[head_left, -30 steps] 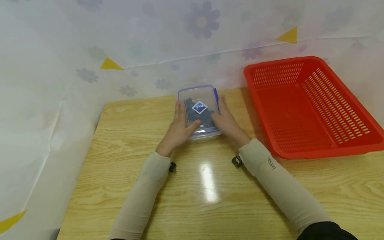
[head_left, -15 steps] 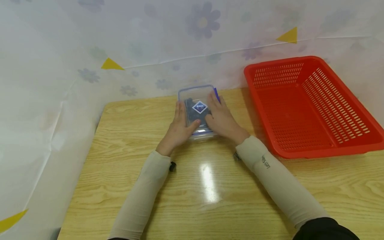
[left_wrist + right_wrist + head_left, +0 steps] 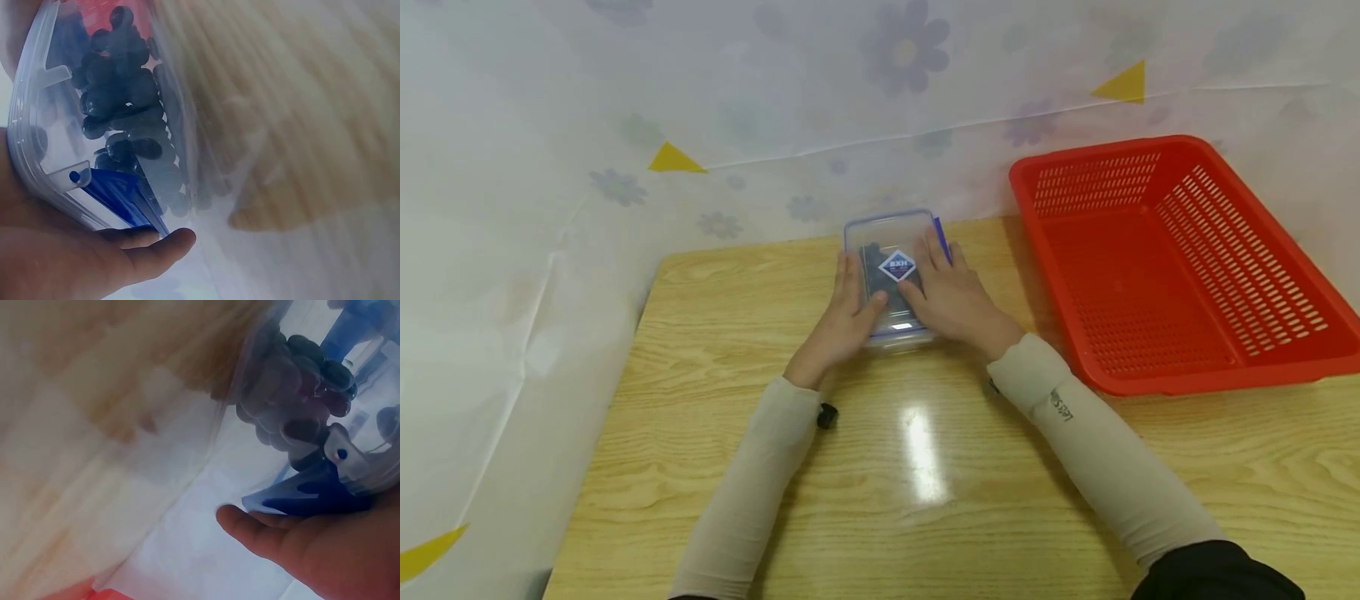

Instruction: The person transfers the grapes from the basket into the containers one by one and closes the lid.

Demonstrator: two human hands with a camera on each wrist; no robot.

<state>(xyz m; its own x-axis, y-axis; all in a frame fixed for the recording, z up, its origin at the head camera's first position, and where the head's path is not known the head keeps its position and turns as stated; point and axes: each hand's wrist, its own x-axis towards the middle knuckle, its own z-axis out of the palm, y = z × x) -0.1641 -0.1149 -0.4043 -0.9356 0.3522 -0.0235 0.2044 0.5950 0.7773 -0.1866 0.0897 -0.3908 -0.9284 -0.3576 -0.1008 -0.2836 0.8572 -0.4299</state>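
A clear plastic food container [image 3: 891,223] with a blue-edged lid and a diamond label stands on the table near its back edge. Dark grapes [image 3: 122,94] lie inside. My left hand [image 3: 835,329] rests against the left side, fingers straight, thumb on the lid. On the lid's right part lies my right hand [image 3: 953,302], fingers stretched forward. A blue latch [image 3: 125,197] juts out beside the left fingers in the left wrist view. Another blue latch [image 3: 312,494] stands out above the right fingers in the right wrist view. The right hand hides part of the lid.
A large red plastic basket [image 3: 1150,275] with slotted walls stands to the right of the container. The wooden table [image 3: 715,333] meets a flower-printed white sheet [image 3: 775,100] behind and at the left.
My right hand has moved from the container's right side onto the lid, its fingers now over the top. The left hand has barely moved; its thumb shifted slightly left. The container stays put.
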